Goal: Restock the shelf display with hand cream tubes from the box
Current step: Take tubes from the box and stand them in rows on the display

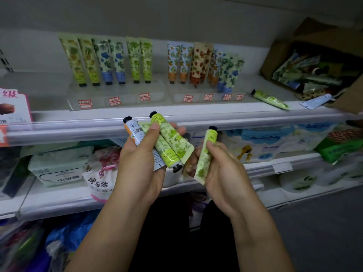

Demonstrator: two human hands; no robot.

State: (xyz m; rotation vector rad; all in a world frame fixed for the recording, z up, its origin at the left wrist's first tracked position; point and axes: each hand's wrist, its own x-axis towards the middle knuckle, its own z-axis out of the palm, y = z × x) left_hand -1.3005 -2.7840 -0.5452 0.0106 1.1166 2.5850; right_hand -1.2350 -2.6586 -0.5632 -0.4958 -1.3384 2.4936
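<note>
My left hand point(140, 163) grips a bundle of hand cream tubes point(169, 142) in front of the shelf edge: green leaf-print ones and an orange-and-white one with a barcode. My right hand point(220, 169) holds a single green tube point(206, 154), cap up, just right of the bundle. Upright tubes stand in two clear display trays point(117, 97) on the top shelf. The cardboard box point(306, 61) of tubes lies tipped open at the shelf's right end. A green tube point(270, 99) and a blue tube point(316, 101) lie loose beside it.
Red price labels line the tray fronts. The lower shelves hold packs of wipes point(59, 171), tissue packs point(265, 142) and bagged goods. The clear shelf rail point(78, 128) runs across just behind my hands.
</note>
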